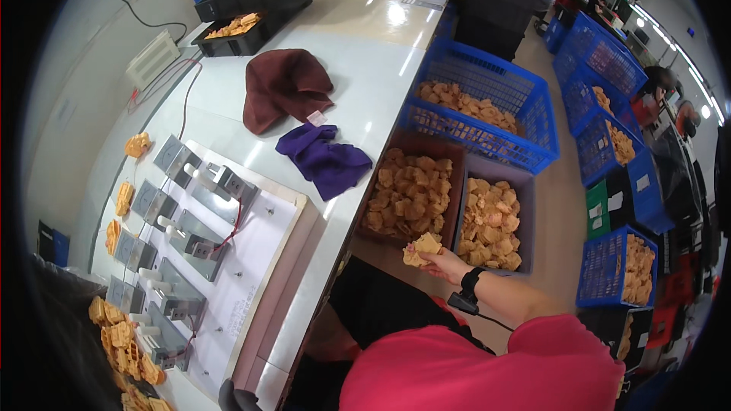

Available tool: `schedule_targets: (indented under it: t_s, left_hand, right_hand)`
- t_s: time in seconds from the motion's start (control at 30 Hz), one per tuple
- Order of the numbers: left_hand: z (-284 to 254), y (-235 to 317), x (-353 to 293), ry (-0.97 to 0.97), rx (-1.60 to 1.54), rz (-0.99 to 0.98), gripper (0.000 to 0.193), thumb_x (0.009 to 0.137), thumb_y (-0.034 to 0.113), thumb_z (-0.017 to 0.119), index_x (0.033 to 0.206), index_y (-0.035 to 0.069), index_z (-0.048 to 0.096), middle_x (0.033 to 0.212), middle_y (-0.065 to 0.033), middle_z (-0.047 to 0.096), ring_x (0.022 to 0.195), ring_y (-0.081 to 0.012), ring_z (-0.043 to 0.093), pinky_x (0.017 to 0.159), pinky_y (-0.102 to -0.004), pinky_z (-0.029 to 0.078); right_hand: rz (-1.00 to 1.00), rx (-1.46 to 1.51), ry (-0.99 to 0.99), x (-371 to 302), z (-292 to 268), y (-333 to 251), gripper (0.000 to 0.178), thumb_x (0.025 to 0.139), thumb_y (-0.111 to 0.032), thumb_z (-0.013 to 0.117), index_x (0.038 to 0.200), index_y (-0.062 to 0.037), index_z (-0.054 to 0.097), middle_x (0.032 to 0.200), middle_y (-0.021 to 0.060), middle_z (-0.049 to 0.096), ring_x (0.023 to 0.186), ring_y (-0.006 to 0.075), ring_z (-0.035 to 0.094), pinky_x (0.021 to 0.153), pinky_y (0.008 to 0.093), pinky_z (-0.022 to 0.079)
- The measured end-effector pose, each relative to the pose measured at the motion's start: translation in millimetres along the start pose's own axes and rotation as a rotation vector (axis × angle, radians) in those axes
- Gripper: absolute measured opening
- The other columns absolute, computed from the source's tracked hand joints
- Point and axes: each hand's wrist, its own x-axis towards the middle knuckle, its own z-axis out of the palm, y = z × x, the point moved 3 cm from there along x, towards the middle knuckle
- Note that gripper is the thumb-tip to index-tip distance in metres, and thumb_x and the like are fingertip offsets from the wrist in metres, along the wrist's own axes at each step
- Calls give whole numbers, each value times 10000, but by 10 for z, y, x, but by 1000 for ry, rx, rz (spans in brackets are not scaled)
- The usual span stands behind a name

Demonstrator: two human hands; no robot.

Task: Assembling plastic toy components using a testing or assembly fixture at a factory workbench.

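Observation:
My right hand (pixel 443 265), with a black band (pixel 470 283) at its wrist, is closed on a pale yellow blocky piece (pixel 421 251) with pinkish spots. It is above the floor beside a brown bin (pixel 461 183) and a grey bin (pixel 525 175), both holding similar pieces. At the bench's lower edge, a dark glove (pixel 237 397) seems to cover my left hand; most of it is cut off, so its grip is hidden. Near it on the bench (pixel 365 38) stands a white test board (pixel 263 259) with a row of grey metal clamps (pixel 179 293) with white handles.
Orange-yellow pieces (pixel 126 342) lie along the clamps' far side. A brown cloth (pixel 285 87) and a purple cloth (pixel 324 156) lie mid-bench. Black trays (pixel 236 39) of pieces stand farther back. Blue crates (pixel 544 125) line the floor at right. People sit farther off.

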Motion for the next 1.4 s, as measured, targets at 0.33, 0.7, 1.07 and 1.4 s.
schedule_targets:
  t_s: [0.33, 0.7, 1.07, 1.4]
  left_hand:
    - [40, -429, -67, 162, -14, 151, 241, 997, 178, 550, 1052, -45, 626, 780, -76, 547, 673, -182, 478, 606, -317, 412]
    - [246, -537, -47, -47, 261, 428, 152, 954, 67, 599, 1018, -64, 644, 948, -195, 673, 823, -321, 639, 764, -374, 528]
    - [226, -1152, -57, -5, 268, 353, 328, 863, 155, 678, 1108, -51, 603, 942, -169, 630, 851, -297, 605, 784, -384, 487]
    - [292, -492, -55, -89, 279, 465, 157, 912, 46, 660, 1032, -53, 640, 946, -188, 666, 821, -307, 639, 765, -367, 528]
  right_hand:
    - [-75, -53, -29, 130, 192, -243, 305, 906, -338, 694, 1115, -133, 606, 951, -22, 663, 801, 34, 601, 611, 190, 412]
    - [-589, 41, 195, 634, -482, -1341, 274, 962, -256, 619, 1193, -110, 630, 943, -38, 653, 697, 82, 569, 587, 221, 462]
    - [-637, 32, 149, 349, -292, -2411, 335, 961, -363, 614, 1144, -84, 584, 940, -8, 634, 760, 63, 574, 588, 192, 438]
    - [-1165, -273, 157, -917, 304, -2544, 633, 864, -185, 761, 1322, -64, 341, 713, -37, 482, 640, 42, 460, 594, 190, 389]
